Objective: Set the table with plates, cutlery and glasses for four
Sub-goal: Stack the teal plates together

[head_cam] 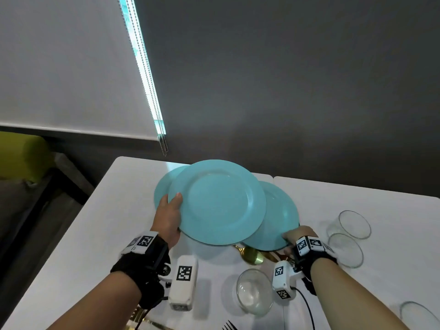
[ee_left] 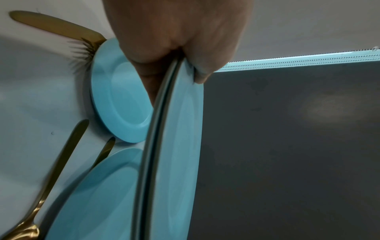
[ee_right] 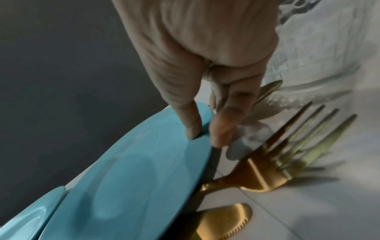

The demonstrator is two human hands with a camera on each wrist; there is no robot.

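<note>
Two stacked blue plates [head_cam: 217, 202] are held above the white table [head_cam: 100, 225] by the left hand [head_cam: 167, 219], thumb on top of the rim. Right hand [head_cam: 298, 235] pinches the near rim of a third plate [head_cam: 278, 217], tilted over gold cutlery [head_cam: 252, 254], mostly hidden. Glasses [head_cam: 352, 226] stand just right.

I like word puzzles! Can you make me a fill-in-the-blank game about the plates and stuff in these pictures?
1. The plates are all the colour ____.
2. The left hand holds two stacked plates by the rim, and the right hand pinches the rim of ____ plate.
3. The fork and knife beside the right hand are ____ coloured.
4. The drinking glasses on the white table contain ____.

Missing words: blue; one; gold; nothing
</note>
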